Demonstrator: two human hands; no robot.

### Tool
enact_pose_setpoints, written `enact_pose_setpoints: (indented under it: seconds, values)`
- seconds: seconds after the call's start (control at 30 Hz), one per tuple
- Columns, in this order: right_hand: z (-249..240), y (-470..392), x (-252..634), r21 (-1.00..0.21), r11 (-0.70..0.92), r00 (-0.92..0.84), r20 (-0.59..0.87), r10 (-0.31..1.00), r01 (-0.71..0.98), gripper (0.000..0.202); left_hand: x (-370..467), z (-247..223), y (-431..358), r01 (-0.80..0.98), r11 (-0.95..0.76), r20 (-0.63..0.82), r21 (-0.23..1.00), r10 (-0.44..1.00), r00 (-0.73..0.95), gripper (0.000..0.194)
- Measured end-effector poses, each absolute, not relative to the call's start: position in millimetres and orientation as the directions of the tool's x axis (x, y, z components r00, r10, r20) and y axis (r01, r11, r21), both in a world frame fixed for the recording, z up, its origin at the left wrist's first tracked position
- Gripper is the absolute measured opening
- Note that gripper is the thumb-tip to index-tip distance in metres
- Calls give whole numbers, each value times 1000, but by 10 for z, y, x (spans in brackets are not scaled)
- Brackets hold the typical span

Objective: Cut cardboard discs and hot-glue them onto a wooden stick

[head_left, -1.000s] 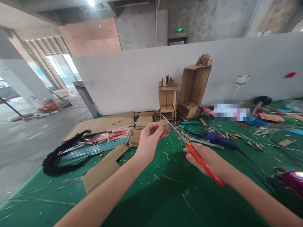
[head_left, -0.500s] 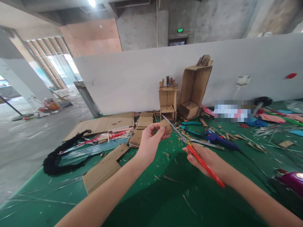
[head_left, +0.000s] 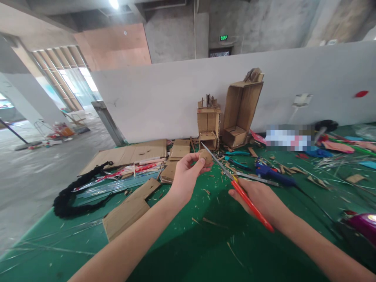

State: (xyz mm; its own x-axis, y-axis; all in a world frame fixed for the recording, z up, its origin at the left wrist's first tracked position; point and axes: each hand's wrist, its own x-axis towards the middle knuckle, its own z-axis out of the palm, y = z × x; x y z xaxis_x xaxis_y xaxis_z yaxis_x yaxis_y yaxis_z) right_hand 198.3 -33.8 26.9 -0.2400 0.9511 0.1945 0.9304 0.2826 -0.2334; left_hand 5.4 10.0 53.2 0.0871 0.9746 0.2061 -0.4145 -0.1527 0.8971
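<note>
while the left hand clamps a cardboard disc, the right hand clamps scissors pointing toward the table's far edge.

A bright white ceiling lamp glares overhead; soft shadow darkens the flat green tabletop; pixelation hides one patch at right.

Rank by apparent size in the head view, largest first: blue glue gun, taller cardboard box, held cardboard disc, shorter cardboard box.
1. Taller cardboard box
2. Shorter cardboard box
3. Blue glue gun
4. Cardboard disc
</note>
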Motion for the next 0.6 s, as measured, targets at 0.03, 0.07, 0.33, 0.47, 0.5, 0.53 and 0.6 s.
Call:
enact_pose_setpoints:
  seconds: [0.03, 0.07, 0.33, 0.47, 0.5, 0.53, 0.6]
  values:
    - [262, -336, 1978, -223, 274, -233, 194, 953, 936, 38, 56, 527, 102, -421, -144, 198, 895, 976, 87, 20]
    - [250, -335, 1975, -215, 268, -229, 191, 955, 939, 40, 58, 523, 103, -425, -138, 193, 895, 977, 89, 20]
    - [138, -281, 1990, -187, 253, -203, 253, 946, 949, 42, 46, 552, 103, -401, -162, 219, 901, 971, 99, 18]
    - [134, -237, 1990, -217, 248, -197, 232, 953, 944, 40, 21, 597, 101, -418, -147, 209, 897, 972, 106, 17]
    - [130, -228, 1988, -237, 245, -190, 233, 954, 940, 41, 17, 611, 99, -416, -141, 204, 899, 973, 111, 17]
    - [124, -219, 1989, -260, 246, -185, 237, 954, 934, 42, 13, 625, 97, -411, -138, 201, 901, 973, 113, 18]
    - [104, -203, 2001, -309, 252, -174, 258, 950, 917, 44, 7, 650, 96, -403, -146, 202, 903, 974, 101, 18]
